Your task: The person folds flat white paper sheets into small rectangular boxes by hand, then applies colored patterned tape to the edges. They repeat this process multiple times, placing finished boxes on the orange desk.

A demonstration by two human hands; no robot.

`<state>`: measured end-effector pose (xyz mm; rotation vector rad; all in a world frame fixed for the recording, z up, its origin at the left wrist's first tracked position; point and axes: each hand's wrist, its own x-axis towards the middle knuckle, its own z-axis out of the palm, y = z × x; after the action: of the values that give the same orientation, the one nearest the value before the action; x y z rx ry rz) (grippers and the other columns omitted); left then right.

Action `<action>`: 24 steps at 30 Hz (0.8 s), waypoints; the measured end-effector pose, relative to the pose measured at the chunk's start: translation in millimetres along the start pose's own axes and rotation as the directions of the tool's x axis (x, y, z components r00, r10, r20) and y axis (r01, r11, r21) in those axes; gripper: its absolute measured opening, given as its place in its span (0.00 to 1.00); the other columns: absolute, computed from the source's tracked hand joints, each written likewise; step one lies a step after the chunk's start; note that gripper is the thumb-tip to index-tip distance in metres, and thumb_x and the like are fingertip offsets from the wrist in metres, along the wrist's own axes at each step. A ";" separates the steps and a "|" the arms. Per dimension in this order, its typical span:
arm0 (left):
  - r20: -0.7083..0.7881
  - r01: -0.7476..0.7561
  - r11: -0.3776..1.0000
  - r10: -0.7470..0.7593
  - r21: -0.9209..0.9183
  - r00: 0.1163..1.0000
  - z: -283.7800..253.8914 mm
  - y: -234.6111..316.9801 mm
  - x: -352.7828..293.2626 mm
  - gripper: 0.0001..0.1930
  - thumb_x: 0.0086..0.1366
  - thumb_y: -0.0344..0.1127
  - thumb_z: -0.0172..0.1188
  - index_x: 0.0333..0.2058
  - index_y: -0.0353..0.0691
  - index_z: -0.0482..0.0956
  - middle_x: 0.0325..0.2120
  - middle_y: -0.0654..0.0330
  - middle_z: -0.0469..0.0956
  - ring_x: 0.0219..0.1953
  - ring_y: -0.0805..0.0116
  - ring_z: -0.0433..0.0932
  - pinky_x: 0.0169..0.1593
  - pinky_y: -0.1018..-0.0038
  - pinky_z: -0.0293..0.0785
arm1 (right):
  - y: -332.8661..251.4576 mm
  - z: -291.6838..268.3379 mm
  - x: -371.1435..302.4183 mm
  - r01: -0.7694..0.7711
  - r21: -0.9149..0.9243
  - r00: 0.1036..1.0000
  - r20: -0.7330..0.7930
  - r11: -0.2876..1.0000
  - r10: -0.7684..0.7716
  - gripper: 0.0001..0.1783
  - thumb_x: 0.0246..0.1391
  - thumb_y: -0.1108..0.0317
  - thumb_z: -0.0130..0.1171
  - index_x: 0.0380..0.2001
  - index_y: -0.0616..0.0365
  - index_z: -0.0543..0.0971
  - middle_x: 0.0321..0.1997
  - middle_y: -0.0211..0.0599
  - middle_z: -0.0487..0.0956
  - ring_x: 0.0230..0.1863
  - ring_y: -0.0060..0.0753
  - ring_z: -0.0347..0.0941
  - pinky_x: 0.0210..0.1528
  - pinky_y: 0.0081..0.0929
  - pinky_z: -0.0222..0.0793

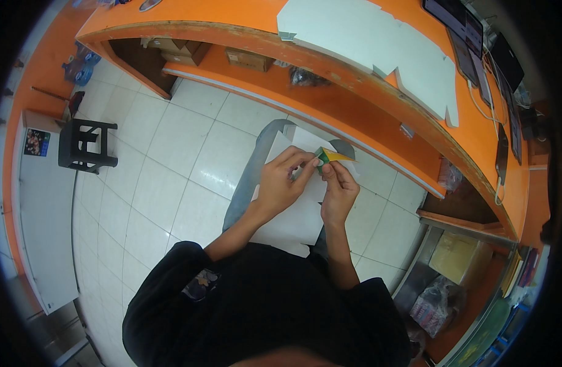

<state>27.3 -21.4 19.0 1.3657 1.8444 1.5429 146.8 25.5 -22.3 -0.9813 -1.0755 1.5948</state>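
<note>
Piece in hand: a small green-and-yellow piece (pixel 331 156), material unclear, sits at the fingertips above the lap, its yellow point toward the right.
Left hand (pixel 282 183): pinching the piece's green part from the left.
Right hand (pixel 338 194): grasping the same piece from the lower right, thumb against the green.
Lap: flat white sheets (pixel 287 227) lie across grey-blue trousers (pixel 237 207), beneath both hands.
Worktop: a long orange worktop (pixel 220 13) ahead carries 1 large, ragged-edged white sheet (pixel 370 52).
Floor: 1 black plastic stool (pixel 85 145) stands on pale tiles (pixel 152 165), far left.
</note>
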 end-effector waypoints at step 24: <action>0.421 0.402 0.892 -0.290 -0.206 0.859 -14.3 -28.8 2.1 0.25 0.71 0.50 0.43 0.52 0.32 0.70 0.41 0.55 0.73 0.46 0.75 0.69 0.46 0.82 0.66 | -7.8 5.2 8.1 -0.340 0.262 0.920 0.293 0.903 0.261 0.23 0.50 0.77 0.63 0.51 0.62 0.71 0.38 0.33 0.77 0.34 0.21 0.73 0.40 0.20 0.69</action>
<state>2.8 -25.2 -1.6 1.0325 1.4603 1.1976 142.1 33.7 -14.2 -0.7721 -0.8258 2.1184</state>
